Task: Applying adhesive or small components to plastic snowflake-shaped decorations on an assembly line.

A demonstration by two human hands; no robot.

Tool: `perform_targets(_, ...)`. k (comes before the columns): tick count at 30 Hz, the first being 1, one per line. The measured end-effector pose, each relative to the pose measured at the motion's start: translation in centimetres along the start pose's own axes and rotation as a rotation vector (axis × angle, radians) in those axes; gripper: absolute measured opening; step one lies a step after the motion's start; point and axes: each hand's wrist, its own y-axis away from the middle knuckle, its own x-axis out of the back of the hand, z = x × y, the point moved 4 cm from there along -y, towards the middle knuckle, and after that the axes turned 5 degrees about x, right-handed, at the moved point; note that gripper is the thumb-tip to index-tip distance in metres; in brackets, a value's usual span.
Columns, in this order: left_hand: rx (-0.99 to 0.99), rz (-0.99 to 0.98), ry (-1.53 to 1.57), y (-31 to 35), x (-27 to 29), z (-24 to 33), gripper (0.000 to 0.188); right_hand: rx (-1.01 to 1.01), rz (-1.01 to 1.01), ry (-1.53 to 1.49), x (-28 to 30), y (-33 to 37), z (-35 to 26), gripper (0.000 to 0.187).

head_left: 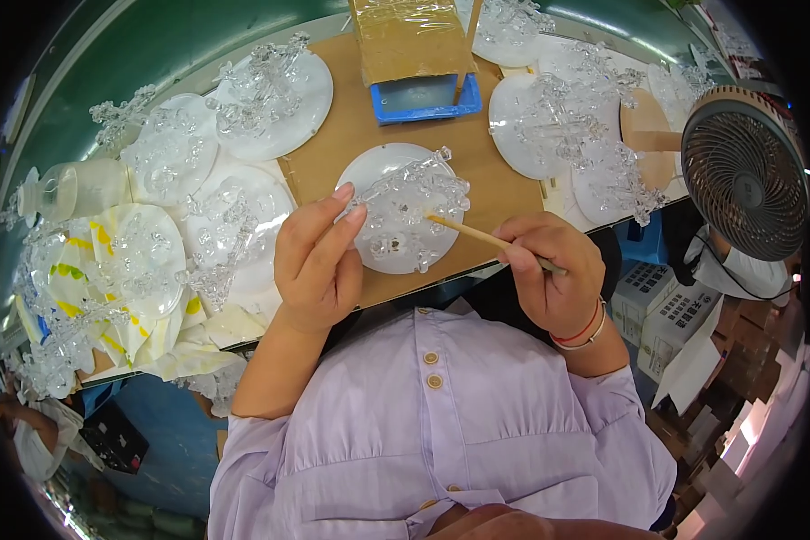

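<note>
A white round disc [366, 176] lies in front of me on brown cardboard [319, 171]. Clear, knobbly plastic pieces [427, 186] sit across it. In my right hand [558, 265] a slim wooden stick [471, 231] is pinched, its tip reaching the clear pieces near the disc's middle. My left hand [319, 256] is at the disc's left edge, with two fingers extended and the others curled. Nothing shows between its fingers; whether the fingertips touch the disc cannot be made out.
Beyond the disc stands a blue tray [427, 115] under a taped cardboard cover [414, 45], with a stick leaning in it. Several discs bearing clear pieces crowd both sides. A black fan [747, 175] is at right, a translucent jar [85, 189] at left. Cartons [661, 310] stand below right.
</note>
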Motion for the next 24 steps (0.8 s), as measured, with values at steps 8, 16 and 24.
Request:
perform_targets(8,-0.005,-0.007,-0.006,0.0,-0.2,-0.1,0.05,0.16,-0.053,0.16,-0.8,-2.2,-0.6,0.015)
perform_targets(16,-0.004,-0.001,0.007,-0.1,0.0,0.0,0.049,0.096,-0.183,0.189,-0.4,-3.1,-0.8,0.013)
perform_targets(24,-0.018,0.004,-0.012,0.0,-0.1,-0.1,0.049,0.055,-0.254,0.175,-0.6,-3.3,-1.3,0.014)
